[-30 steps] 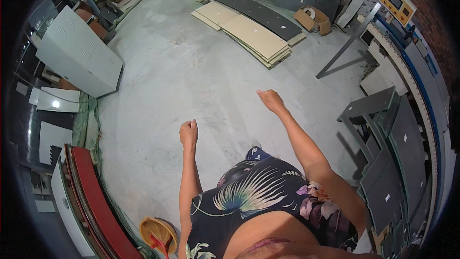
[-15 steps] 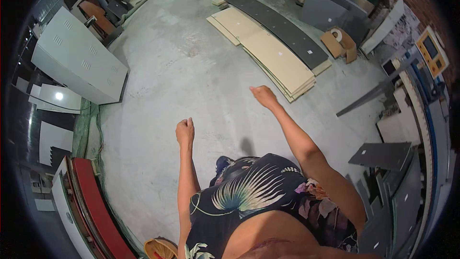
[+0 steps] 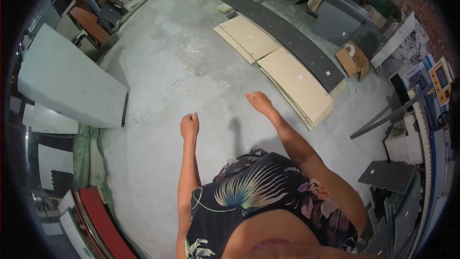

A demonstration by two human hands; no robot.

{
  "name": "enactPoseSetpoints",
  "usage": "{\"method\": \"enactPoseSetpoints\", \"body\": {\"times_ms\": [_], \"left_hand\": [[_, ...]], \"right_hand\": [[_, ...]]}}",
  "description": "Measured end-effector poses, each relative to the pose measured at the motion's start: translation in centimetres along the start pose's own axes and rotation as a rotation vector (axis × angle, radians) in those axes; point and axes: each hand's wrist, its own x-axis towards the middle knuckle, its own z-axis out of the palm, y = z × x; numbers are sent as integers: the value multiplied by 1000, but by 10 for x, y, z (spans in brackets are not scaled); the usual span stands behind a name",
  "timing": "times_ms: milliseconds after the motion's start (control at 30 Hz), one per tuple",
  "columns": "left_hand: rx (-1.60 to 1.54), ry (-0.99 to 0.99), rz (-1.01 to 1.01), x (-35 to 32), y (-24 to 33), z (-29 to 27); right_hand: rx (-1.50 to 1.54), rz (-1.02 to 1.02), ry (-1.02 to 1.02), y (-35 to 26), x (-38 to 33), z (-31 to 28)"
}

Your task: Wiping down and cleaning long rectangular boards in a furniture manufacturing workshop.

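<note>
Both arms reach forward over a bare concrete floor. My left hand is curled into a loose fist and holds nothing. My right hand is stretched further out, fingers bent together, also with nothing in it. Nearest to the right hand lies a stack of beige boards on the floor, a short way ahead and to the right, with long dark grey panels beside it. Neither hand touches anything.
A grey metal cabinet panel with vent slots leans at the left. Red and white panels stand at the lower left. A cardboard box sits past the boards. Dark metal sheets and machines crowd the right edge.
The view has swung toward the board stack, which now lies nearer and more central. Both arms stay forward; the hands have kept their curled shape.
</note>
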Motion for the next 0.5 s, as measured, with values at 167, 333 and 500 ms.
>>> {"method": "enactPoseSetpoints", "body": {"times_ms": [167, 333, 500], "left_hand": [[16, -47, 76, 118, 34, -6], [41, -63, 90, 235, 68, 15], [51, 31, 81, 359, 93, 34]], "right_hand": [[60, -102, 212, 11, 101, 9], [74, 101, 123, 60, 223, 16], [92, 63, 110, 64, 348, 13]]}}
